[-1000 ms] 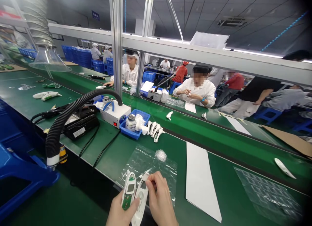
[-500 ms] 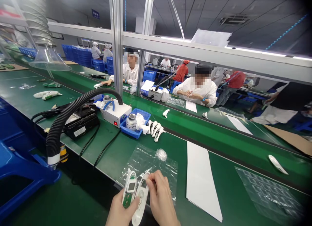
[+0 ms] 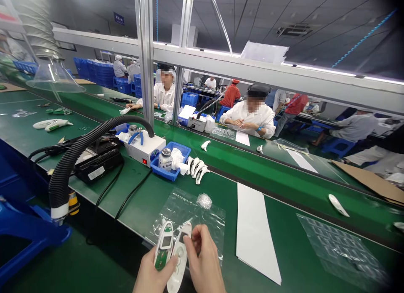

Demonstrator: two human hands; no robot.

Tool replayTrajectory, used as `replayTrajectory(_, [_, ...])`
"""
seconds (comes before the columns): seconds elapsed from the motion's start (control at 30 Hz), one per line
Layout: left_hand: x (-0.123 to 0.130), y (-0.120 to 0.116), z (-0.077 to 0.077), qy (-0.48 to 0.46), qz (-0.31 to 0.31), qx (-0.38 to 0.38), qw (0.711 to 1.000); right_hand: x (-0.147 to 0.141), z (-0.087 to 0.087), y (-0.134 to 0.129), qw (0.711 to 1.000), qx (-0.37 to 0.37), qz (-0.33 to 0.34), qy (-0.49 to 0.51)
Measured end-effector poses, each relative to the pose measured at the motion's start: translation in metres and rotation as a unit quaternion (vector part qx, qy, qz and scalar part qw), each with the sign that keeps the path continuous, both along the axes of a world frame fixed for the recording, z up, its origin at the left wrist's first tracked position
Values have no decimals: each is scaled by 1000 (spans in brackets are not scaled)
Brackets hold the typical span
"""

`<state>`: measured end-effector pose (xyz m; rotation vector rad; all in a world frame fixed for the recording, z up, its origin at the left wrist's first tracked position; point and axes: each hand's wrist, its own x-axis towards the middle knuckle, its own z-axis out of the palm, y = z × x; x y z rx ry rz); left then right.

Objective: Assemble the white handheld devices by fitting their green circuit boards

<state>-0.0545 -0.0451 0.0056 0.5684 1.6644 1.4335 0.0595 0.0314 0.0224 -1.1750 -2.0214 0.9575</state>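
Note:
My left hand (image 3: 154, 270) is closed around two parts of a white handheld device, side by side. One is a housing half (image 3: 164, 244) with a green circuit board and a small grey screen. Beside it is a white shell half (image 3: 179, 259) with a window opening near its tip; my left thumb presses on it. My right hand (image 3: 203, 255) is at the shell's upper end, thumb touching by the window and fingers curled; whatever they pinch is hidden. Beneath lies a clear plastic bag (image 3: 179, 202) with a small clump of clear pieces (image 3: 204, 201) on it.
A blue tray (image 3: 162, 175) holds a metal-topped bottle and tissues, beside several white housings (image 3: 197, 171). A black hose (image 3: 59, 179) arches from a white box (image 3: 147, 150). White paper (image 3: 255, 234) and clear blister sheets (image 3: 341, 246) lie right. Beyond the belt (image 3: 268, 171), co-workers sit.
My right thumb has shifted down from the shell's tip to beside its window. On the belt the white parts have slid left, and another appears at the right edge. The view has turned slightly.

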Motion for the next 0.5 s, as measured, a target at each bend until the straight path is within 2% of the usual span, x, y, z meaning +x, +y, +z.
replayTrajectory(0.13, [-2, -3, 3, -22, -7, 11, 1000, -2, -3, -1, 994, -86, 12, 67])
replayTrajectory(0.23, [-7, -8, 6, -31, 12, 18, 999, -16, -9, -10, 972, -159, 3, 171])
replayTrajectory(0.37, [-17, -22, 2, -61, 78, 37, 994, -49, -25, -34, 923, -242, 22, 297])
replayTrajectory(0.43, [-29, -33, -4, -94, 114, 55, 987, -68, -33, -44, 914, -268, 47, 302])
replayTrajectory(0.5, [-52, -46, -13, -144, 170, 84, 971, -94, -38, -48, 894, -330, 87, 291])
